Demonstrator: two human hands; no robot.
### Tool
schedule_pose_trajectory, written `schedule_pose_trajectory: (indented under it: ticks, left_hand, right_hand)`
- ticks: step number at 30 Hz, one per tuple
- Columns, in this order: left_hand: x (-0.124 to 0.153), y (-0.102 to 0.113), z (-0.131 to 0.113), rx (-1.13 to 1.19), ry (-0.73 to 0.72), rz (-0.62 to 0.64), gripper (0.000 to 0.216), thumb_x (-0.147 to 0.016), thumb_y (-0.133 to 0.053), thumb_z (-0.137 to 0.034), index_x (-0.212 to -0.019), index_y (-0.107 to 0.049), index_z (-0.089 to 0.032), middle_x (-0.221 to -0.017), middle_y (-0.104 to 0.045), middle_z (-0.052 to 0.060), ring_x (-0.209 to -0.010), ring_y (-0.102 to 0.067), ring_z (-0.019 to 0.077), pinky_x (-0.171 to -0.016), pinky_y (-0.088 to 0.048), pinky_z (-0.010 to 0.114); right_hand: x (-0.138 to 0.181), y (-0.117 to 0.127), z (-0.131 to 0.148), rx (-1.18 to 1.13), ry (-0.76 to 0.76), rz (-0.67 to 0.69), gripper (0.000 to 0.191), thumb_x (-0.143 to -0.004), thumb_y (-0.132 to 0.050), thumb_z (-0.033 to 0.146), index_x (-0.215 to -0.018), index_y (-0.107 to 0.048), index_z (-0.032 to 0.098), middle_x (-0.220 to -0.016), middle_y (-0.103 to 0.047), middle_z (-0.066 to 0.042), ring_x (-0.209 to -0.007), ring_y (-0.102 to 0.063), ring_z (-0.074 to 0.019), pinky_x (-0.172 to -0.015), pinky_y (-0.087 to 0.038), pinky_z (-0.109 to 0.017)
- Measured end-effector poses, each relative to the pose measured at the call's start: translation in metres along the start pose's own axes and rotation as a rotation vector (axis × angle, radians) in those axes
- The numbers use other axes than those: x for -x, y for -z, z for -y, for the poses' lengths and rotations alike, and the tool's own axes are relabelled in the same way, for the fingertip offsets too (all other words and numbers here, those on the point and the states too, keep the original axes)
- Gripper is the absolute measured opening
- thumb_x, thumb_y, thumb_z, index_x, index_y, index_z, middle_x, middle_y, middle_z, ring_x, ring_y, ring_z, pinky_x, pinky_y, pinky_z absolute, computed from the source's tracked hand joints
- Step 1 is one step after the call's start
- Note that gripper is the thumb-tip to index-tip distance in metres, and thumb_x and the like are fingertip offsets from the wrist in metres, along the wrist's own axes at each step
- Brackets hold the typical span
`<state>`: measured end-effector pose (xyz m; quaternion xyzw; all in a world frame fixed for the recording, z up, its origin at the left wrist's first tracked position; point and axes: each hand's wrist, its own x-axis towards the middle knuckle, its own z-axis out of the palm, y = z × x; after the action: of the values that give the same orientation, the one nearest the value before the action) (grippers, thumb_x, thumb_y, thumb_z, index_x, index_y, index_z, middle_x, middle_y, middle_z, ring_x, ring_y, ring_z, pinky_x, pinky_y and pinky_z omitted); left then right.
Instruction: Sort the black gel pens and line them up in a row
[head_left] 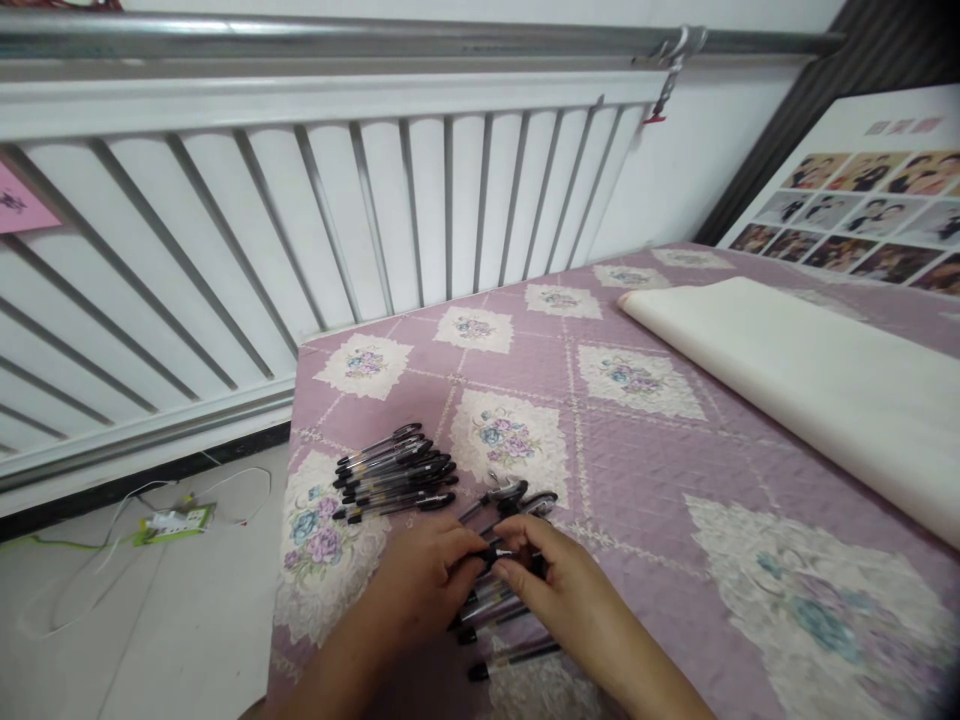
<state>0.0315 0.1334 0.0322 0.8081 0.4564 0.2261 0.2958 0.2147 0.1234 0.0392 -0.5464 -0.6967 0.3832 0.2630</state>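
My left hand is closed on a pen, its bare silver tip pointing right. My right hand is closed too, with thumb and forefinger on either side of that tip. Something dark shows among the right fingers; whether it is a cap or a pen beneath cannot be made out. Under and around both hands lie several loose black pens, partly hidden by the fingers. Farther off to the left, a row of capped pens rests side by side, caps toward the right.
A purple floral tablecloth covers the surface. At the right lies a folded cream cloth or sheet, with a photo board behind it. A white radiator runs along the wall. A power strip with cables sits on the floor.
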Motion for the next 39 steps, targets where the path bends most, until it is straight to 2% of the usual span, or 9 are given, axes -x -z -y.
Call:
schedule_pose_trajectory:
  ticks: [4, 9, 13, 20, 28, 34, 39]
  left_hand:
    - [0.0, -0.001, 0.001, -0.017, -0.002, 0.0, 0.017, -0.082, -0.053, -0.019, -0.091, -0.066, -0.025, -0.081, -0.063, 0.0, -0.08, -0.056, 0.0156, -0.069, -0.04, 0.025]
    - [0.001, 0.0, 0.0, -0.009, 0.011, 0.015, 0.019, -0.081, -0.052, -0.019, -0.093, -0.066, -0.025, -0.082, -0.064, 0.001, -0.081, -0.056, 0.0162, -0.07, -0.04, 0.025]
    - [0.001, 0.002, -0.001, 0.021, 0.007, 0.031, 0.03, -0.082, -0.049, -0.017, -0.107, -0.063, -0.027, -0.088, -0.064, 0.001, -0.082, -0.057, 0.0161, -0.072, -0.042, 0.025]
    - [0.001, 0.0, 0.0, 0.01, -0.06, 0.04, 0.038, -0.082, -0.044, -0.012, -0.111, -0.061, -0.029, -0.083, -0.06, 0.001, -0.075, -0.057, 0.0142, -0.067, -0.042, 0.023]
    - [0.001, 0.0, 0.001, 0.02, -0.032, 0.036, 0.037, -0.081, -0.044, -0.01, -0.108, -0.061, -0.028, -0.088, -0.061, 0.001, -0.081, -0.057, 0.0149, -0.073, -0.044, 0.024]
    - [0.0, 0.001, 0.001, 0.024, 0.003, 0.02, 0.033, -0.081, -0.044, -0.013, -0.105, -0.063, -0.027, -0.089, -0.06, 0.002, -0.083, -0.057, 0.0149, -0.073, -0.044, 0.024]
    - [0.002, 0.0, -0.001, 0.004, 0.014, 0.026, 0.034, -0.08, -0.046, -0.013, -0.104, -0.063, -0.028, -0.09, -0.059, 0.002, -0.083, -0.057, 0.0152, -0.074, -0.044, 0.025]
  right_hand:
    - [-0.001, 0.0, -0.001, 0.029, 0.06, 0.002, 0.016, -0.086, -0.046, 0.025, -0.078, -0.06, 0.022, -0.079, -0.062, 0.0, -0.077, -0.057, -0.015, -0.069, -0.041, -0.025]
    - [-0.002, 0.002, -0.002, 0.003, 0.058, 0.005, 0.01, -0.081, -0.05, 0.019, -0.078, -0.059, 0.022, -0.076, -0.06, 0.002, -0.073, -0.056, -0.0132, -0.067, -0.041, -0.023]
    - [-0.002, 0.005, -0.001, 0.008, 0.064, -0.022, 0.009, -0.079, -0.05, 0.016, -0.074, -0.056, 0.021, -0.074, -0.056, 0.002, -0.071, -0.055, -0.013, -0.066, -0.041, -0.023]
    - [-0.002, 0.01, -0.002, -0.01, 0.075, -0.003, 0.019, -0.081, -0.049, 0.015, -0.092, -0.061, 0.023, -0.086, -0.06, -0.001, -0.083, -0.057, -0.0152, -0.075, -0.044, -0.026]
    - [-0.002, 0.014, -0.005, 0.009, 0.073, -0.038, 0.015, -0.083, -0.048, 0.022, -0.086, -0.063, 0.023, -0.083, -0.061, -0.001, -0.081, -0.058, -0.0158, -0.072, -0.045, -0.026]
    - [-0.002, 0.02, -0.011, 0.047, 0.033, -0.148, 0.015, -0.084, -0.048, 0.027, -0.088, -0.061, 0.023, -0.083, -0.061, -0.002, -0.079, -0.057, -0.0165, -0.072, -0.045, -0.028]
    - [-0.001, 0.019, -0.011, 0.068, 0.034, -0.141, 0.012, -0.081, -0.048, 0.023, -0.083, -0.061, 0.022, -0.078, -0.058, -0.001, -0.074, -0.056, -0.0156, -0.068, -0.044, -0.027]
